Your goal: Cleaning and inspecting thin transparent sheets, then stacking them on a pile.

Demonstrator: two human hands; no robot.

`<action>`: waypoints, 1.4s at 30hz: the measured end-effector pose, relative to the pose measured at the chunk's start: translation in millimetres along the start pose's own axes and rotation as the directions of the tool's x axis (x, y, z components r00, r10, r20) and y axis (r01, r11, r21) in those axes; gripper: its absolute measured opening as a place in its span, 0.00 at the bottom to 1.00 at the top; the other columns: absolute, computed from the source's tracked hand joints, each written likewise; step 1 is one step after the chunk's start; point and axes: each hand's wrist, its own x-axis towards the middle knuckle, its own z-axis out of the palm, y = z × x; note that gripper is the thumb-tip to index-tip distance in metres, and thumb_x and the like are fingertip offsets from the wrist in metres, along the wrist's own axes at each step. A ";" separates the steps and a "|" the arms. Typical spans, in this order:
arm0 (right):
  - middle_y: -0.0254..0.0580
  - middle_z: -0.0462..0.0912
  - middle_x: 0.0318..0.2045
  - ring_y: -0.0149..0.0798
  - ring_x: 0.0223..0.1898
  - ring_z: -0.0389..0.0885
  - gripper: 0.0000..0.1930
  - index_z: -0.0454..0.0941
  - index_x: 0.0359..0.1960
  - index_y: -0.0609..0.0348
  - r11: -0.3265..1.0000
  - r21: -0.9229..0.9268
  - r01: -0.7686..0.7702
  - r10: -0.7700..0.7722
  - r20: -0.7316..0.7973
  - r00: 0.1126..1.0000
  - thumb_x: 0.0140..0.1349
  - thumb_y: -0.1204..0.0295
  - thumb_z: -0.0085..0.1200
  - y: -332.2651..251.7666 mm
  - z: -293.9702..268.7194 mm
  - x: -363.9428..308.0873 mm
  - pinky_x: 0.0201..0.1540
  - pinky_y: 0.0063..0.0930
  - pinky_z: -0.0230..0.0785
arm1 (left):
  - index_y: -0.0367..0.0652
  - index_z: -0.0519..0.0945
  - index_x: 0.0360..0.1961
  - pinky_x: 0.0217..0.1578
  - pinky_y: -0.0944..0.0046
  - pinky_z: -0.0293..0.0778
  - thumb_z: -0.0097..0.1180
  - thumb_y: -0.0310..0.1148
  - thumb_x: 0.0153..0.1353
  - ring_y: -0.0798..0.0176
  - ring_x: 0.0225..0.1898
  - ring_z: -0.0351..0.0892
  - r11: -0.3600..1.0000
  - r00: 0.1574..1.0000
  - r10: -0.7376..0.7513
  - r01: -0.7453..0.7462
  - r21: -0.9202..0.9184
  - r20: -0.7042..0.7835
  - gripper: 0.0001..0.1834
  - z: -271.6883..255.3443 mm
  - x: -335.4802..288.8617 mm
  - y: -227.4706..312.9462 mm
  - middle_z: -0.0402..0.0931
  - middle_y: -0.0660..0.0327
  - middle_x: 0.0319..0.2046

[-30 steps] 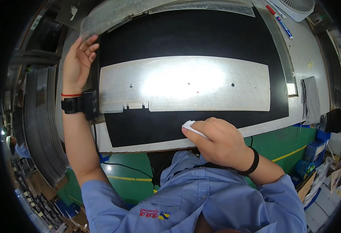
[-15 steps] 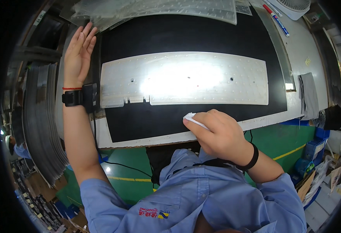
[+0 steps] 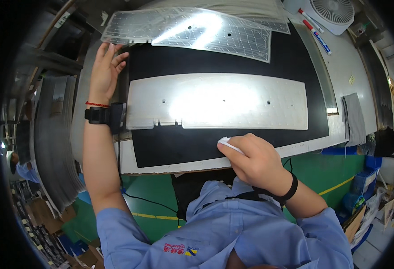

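Observation:
A long, pale translucent panel [image 3: 224, 119] with small holes and a notched near edge lies on the black mat [image 3: 174, 148] before me. Farther off, a second clear panel [image 3: 170, 38] with a dotted, lined surface lies slanted over other sheets. My left hand [image 3: 105, 74] is at its near left corner, fingers apart; whether the fingertips touch the edge is hard to see. Just off the near edge of the pale panel, my right hand [image 3: 255, 159] pinches a folded white wipe [image 3: 224, 141].
More clear sheets [image 3: 279, 23] lie at the far side. A white fan [image 3: 333, 13], a red marker [image 3: 307, 14], a red-and-blue marker [image 3: 318, 38] and a grey cloth [image 3: 354, 119] are on the right. Stacked sheets [image 3: 55, 134] stand at the left.
The far clear panel, blurred before, now shows sharply and slants across the far end of the mat. My left hand's fingers have curled slightly. My right hand keeps the wipe. The view has shifted.

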 end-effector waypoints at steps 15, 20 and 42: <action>0.41 0.81 0.36 0.42 0.31 0.78 0.21 0.80 0.45 0.60 1.000 0.012 -0.004 0.005 -0.030 1.000 0.46 0.82 0.58 -2.1 0.6 0.0 0.33 0.32 0.73 | 0.44 0.78 0.41 0.24 0.77 0.61 0.48 0.39 0.70 0.78 0.22 0.67 0.891 0.986 -0.156 0.117 0.439 0.052 0.11 -23.0 3.0 -0.8 0.75 0.69 0.25; 0.41 0.82 0.34 0.42 0.31 0.79 0.21 0.81 0.45 0.57 1.000 0.015 -0.017 0.018 -0.058 0.998 0.46 0.84 0.58 -3.4 1.4 0.5 0.32 0.32 0.73 | 0.45 0.76 0.47 0.22 0.79 0.58 0.45 0.42 0.73 0.80 0.21 0.65 0.899 0.985 -0.164 0.124 0.420 0.061 0.14 -4.3 -6.1 5.9 0.73 0.71 0.24; 0.41 0.79 0.38 0.41 0.33 0.78 0.19 0.78 0.46 0.62 1.000 0.001 -0.004 0.004 -0.003 1.000 0.49 0.80 0.58 -3.9 -3.4 0.6 0.36 0.32 0.73 | 0.36 0.55 0.69 0.49 0.70 0.75 0.45 0.34 0.73 0.63 0.53 0.76 0.988 0.996 0.031 -0.018 -0.156 0.087 0.28 6.2 5.7 2.0 0.68 0.48 0.61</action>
